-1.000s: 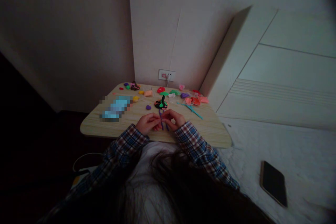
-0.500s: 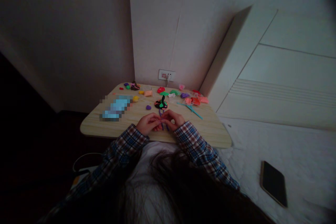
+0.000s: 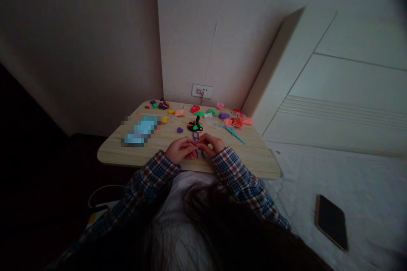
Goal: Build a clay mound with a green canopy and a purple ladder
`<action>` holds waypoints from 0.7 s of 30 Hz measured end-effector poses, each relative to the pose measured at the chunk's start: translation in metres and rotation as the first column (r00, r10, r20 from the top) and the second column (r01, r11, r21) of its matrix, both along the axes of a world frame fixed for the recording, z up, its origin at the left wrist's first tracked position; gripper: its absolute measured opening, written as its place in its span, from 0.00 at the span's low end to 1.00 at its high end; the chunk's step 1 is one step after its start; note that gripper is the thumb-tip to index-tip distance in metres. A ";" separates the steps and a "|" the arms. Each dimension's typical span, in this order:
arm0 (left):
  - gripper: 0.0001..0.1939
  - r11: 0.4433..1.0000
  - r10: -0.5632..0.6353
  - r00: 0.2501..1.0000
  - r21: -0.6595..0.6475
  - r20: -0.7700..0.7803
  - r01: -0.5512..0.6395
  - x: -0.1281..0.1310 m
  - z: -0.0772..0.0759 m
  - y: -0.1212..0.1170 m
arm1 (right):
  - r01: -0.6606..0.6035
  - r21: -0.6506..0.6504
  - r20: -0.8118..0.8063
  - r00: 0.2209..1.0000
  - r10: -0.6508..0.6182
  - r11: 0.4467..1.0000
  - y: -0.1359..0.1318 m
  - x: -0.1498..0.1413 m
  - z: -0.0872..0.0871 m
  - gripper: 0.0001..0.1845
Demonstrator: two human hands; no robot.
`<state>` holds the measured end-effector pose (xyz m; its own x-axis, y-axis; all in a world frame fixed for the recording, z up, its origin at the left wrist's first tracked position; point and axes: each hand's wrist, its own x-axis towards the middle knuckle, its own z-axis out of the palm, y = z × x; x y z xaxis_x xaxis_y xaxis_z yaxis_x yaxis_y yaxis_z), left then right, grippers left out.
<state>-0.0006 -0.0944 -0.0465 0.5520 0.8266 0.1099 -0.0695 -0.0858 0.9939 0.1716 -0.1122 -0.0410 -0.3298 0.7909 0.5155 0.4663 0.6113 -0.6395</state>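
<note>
My left hand (image 3: pixel 179 150) and my right hand (image 3: pixel 210 144) meet near the front edge of a small wooden table (image 3: pixel 152 148). The fingers of both are curled and pinch thin purple clay strips (image 3: pixel 197 149) that lie between them. Just beyond the hands stands a small black, green and red clay figure (image 3: pixel 195 125). A purple clay lump (image 3: pixel 179 129) lies to its left. Both sleeves are plaid.
Several coloured clay pieces (image 3: pixel 222 115) are scattered along the table's back edge. A teal stick tool (image 3: pixel 233 133) lies to the right, a blurred blue item (image 3: pixel 140 131) to the left. A wall socket (image 3: pixel 201 91) is behind. A dark phone (image 3: pixel 331 221) lies on the white bed at right.
The hands have stayed together on the purple strips, with only slight finger movement. Nothing else has moved.
</note>
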 end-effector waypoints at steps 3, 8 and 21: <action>0.20 1.000 0.006 1.000 0.000 -0.012 -0.006 0.000 0.000 0.000 | -0.013 0.002 0.023 1.000 0.013 1.000 0.001 0.001 -0.002 0.11; 0.21 1.000 0.009 1.000 -0.004 -0.008 -0.009 -0.001 0.001 -0.001 | -0.008 0.010 0.033 0.999 0.008 1.000 0.002 0.002 -0.004 0.12; 0.19 1.000 -0.004 1.000 0.014 0.010 0.004 -0.002 0.000 0.000 | -0.003 0.002 0.015 1.000 0.003 1.000 0.001 0.001 -0.003 0.09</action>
